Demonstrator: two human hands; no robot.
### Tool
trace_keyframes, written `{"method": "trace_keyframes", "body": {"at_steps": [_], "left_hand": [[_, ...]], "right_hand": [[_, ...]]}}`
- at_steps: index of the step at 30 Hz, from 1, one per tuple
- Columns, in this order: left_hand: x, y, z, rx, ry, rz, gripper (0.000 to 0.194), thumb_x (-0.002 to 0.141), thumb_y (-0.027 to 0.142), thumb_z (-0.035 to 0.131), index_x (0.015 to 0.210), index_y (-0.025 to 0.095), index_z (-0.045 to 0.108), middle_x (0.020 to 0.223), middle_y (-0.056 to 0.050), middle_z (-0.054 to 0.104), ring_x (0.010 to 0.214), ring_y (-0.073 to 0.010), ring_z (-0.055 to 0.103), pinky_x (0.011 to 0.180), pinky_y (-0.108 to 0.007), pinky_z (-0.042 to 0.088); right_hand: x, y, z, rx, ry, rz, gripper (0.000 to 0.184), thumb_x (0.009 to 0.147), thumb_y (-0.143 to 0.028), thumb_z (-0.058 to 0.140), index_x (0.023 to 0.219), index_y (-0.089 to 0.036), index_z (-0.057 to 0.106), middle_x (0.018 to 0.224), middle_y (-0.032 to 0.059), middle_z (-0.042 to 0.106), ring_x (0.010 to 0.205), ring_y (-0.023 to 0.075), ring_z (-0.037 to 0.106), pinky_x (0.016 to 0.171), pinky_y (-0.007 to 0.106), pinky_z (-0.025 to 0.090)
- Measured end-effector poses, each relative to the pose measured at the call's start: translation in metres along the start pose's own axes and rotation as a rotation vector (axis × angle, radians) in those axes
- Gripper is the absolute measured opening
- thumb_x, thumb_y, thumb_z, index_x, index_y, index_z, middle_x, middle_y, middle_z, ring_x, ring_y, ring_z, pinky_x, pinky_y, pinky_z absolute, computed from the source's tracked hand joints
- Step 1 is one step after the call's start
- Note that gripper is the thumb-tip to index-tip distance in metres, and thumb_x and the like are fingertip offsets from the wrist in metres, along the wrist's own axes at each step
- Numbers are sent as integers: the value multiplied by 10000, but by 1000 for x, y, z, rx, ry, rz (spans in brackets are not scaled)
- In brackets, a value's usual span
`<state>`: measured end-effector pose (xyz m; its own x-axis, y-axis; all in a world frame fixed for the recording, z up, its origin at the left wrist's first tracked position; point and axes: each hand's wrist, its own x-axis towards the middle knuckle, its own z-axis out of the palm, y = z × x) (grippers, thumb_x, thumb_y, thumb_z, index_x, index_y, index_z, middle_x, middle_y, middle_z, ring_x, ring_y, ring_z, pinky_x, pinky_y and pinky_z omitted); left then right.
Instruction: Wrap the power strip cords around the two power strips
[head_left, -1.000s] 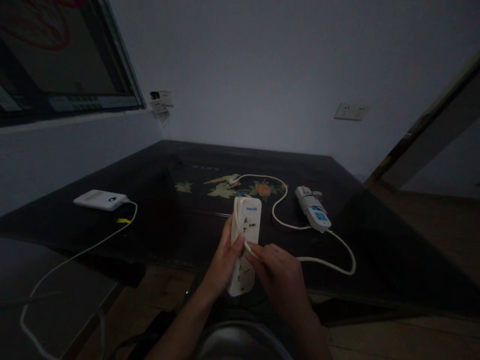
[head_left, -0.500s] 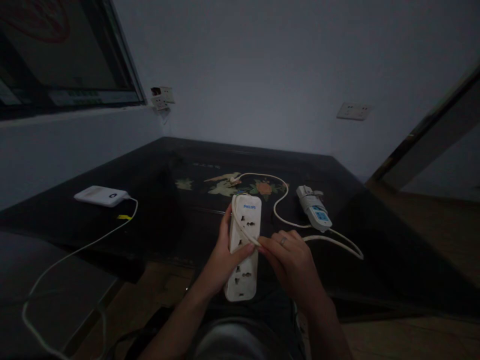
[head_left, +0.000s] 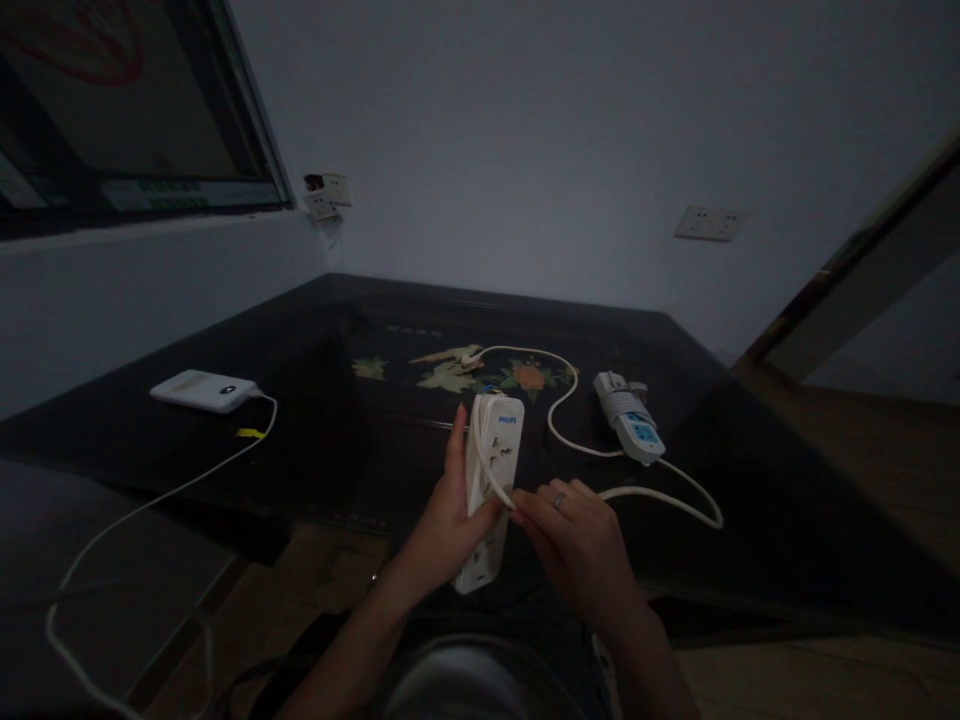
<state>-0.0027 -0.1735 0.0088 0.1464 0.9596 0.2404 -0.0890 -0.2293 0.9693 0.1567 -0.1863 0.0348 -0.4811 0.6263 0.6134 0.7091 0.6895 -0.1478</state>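
Note:
My left hand [head_left: 454, 515] is closed round a white power strip [head_left: 501, 440], its thumb lying across the sockets and one finger up along the left edge. The strip is held upright over the front of the table, turned partly on its side. A white cord [head_left: 489, 472] runs from the strip's top down over its face to my right hand [head_left: 574, 525]. That hand wears a ring and pinches the cord close to the left thumb. From there the cord loops away to the right and back across the table.
A second power strip [head_left: 643, 436] with a grey cord wound round it lies on the black table [head_left: 360, 310] at right. At left rests a white power bank [head_left: 204, 391] with a white cable hanging off the table. Wall sockets [head_left: 709, 223] sit behind.
The power strip has turned in my left hand, so its left side now shows and its face looks narrower. My right hand has shifted slightly down and left with the cord.

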Motion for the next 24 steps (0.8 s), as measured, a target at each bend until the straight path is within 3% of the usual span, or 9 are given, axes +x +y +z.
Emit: {"method": "trace_keyframes", "body": {"at_steps": [7, 14, 17, 19, 22, 24], "left_hand": [[1, 2, -2, 17, -16, 39, 862, 838, 275, 622, 1490, 365, 65, 1590, -19, 126, 1441, -253, 167, 1171, -416, 150], [1, 6, -5, -196, 34, 37, 892, 790, 234, 669, 1481, 395, 128, 1588, 33, 129, 1446, -263, 142, 1167, -395, 205], [0, 10, -6, -317, 29, -58, 939, 769, 252, 686, 1480, 415, 95, 1572, 5, 206, 1378, -326, 315, 1088, -450, 363], [-2, 15, -6, -411, -8, -157, 979, 765, 272, 685, 1468, 460, 29, 1539, -35, 293, 1211, -360, 517, 913, -485, 514], [-4, 21, -6, -530, -77, -239, 1037, 760, 276, 680, 1434, 512, -72, 1432, -87, 444, 916, -312, 664, 624, -416, 590], [-4, 24, -6, -587, -101, -235, 1046, 756, 262, 675, 1430, 512, -85, 1359, -99, 504, 845, -273, 671, 561, -364, 580]], "right_hand": [[0, 0, 0, 22, 23, -18, 293, 985, -268, 398, 907, -170, 663, 635, 7, 586, 588, 129, 469, 571, 283, 286], [7, 11, -12, 58, 2, -40, 280, 963, -300, 450, 807, -171, 645, 659, 13, 596, 632, 133, 494, 609, 282, 304], [13, 17, -18, 97, -5, -45, 310, 959, -325, 458, 743, -173, 620, 647, 11, 591, 635, 132, 500, 626, 278, 317], [17, 21, -23, 130, -12, -49, 316, 952, -341, 474, 717, -176, 605, 641, 6, 587, 638, 130, 505, 639, 278, 323], [24, 29, -27, 188, -60, -64, 314, 953, -351, 473, 727, -178, 606, 656, 2, 593, 652, 127, 519, 648, 272, 335], [28, 33, -29, 235, -82, -77, 329, 958, -364, 458, 733, -176, 608, 663, 4, 597, 658, 126, 530, 642, 264, 347]]}}
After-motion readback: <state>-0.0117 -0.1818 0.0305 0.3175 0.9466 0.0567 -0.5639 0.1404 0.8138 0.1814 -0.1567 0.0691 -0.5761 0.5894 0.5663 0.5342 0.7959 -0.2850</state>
